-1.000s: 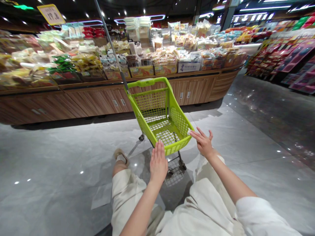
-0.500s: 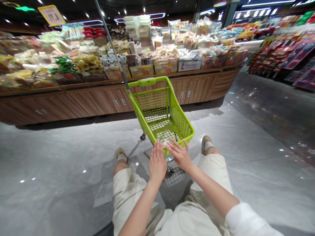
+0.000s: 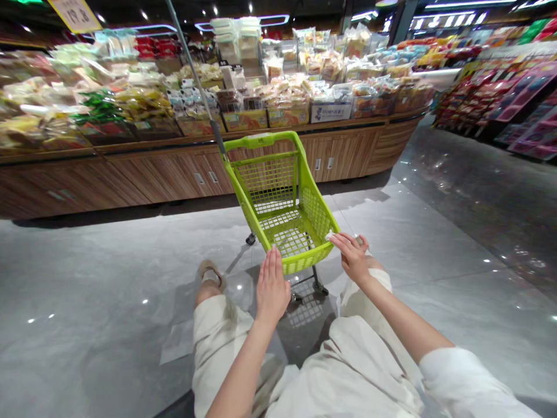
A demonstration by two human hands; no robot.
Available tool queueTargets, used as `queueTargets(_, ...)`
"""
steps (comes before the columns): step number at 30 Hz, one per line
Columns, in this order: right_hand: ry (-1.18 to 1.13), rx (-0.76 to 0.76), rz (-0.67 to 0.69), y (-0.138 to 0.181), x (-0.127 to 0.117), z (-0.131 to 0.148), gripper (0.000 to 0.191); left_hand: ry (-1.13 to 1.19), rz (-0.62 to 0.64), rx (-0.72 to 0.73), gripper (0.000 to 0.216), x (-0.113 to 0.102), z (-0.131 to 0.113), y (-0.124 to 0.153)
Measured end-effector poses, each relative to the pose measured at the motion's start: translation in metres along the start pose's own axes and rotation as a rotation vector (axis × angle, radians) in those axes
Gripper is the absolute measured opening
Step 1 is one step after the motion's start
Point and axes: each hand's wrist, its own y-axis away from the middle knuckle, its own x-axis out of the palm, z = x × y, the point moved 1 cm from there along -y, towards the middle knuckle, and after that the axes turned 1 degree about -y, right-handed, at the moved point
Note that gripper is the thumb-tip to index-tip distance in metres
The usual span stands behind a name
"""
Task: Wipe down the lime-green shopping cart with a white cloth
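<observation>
A small lime-green shopping cart [image 3: 285,174] stands between my legs, its basket mesh-sided and bare inside. My left hand [image 3: 273,287] rests its straightened fingertips on the near left corner of the rim, thumb apart from it. At the near right corner, my right hand [image 3: 353,255] presses a small crumpled white tissue [image 3: 329,235] against the rim. The tissue lies under its fingertips, partly hidden by them. A thin grey pole [image 3: 191,64] rises from the cart's far left corner.
Behind the cart runs a wood-panelled display counter [image 3: 165,174] stacked with packaged snacks [image 3: 287,96]. A yellow-edged price sign [image 3: 76,14] hangs upper left. Colourful shelves [image 3: 491,93] stand at right. The floor [image 3: 108,278] is shiny grey tile; the cart's wheels [image 3: 319,288] show near my feet.
My right hand has slid along the near rim from beside my left hand to the right corner, taking the tissue with it. My left hand stays at the left corner.
</observation>
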Motion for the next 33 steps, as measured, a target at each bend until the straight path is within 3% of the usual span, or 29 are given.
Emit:
queueTargets(7, -0.09, -0.025, 0.005, 0.012, -0.004, 0.057, 0.072, 0.165, -0.093, -0.052, 0.069, -0.006, 0.043, 0.008)
queueTargets(12, -0.13, -0.11, 0.06, 0.01, 0.011, 0.116, 0.075, 0.191, -0.207, -0.173, 0.061, 0.0, 0.101, -0.003)
queueTargets(16, -0.172, -0.208, 0.089, -0.005, 0.031, 0.161, 0.066, 0.197, -0.204, -0.286, 0.058, -0.006, 0.143, -0.027)
queueTargets(18, -0.183, -0.255, 0.102, -0.015, 0.041, 0.18, 0.059, 0.192, -0.199, -0.297, 0.058, -0.008, 0.146, -0.034)
queueTargets(21, -0.183, -0.354, 0.128, -0.031, 0.051, 0.197, 0.047, 0.217, -0.176, -0.247, 0.055, -0.007, 0.126, -0.032)
queueTargets(24, -0.17, -0.476, 0.174, -0.046, 0.053, 0.188, 0.041, 0.329, -0.162, -0.108, 0.054, -0.005, 0.098, -0.017)
queueTargets(27, -0.124, -0.513, 0.226, -0.071, 0.047, 0.145, 0.048, 0.254, -0.127, -0.046, 0.06, -0.008, 0.088, -0.008)
queueTargets(31, 0.01, -0.239, 0.235, -0.115, 0.035, 0.062, 0.065, 0.097, -0.099, -0.017, 0.065, -0.016, 0.088, -0.011)
queueTargets(33, 0.041, -0.123, 0.212, -0.126, 0.033, 0.041, 0.069, 0.043, -0.104, -0.011, 0.061, -0.018, 0.081, -0.012)
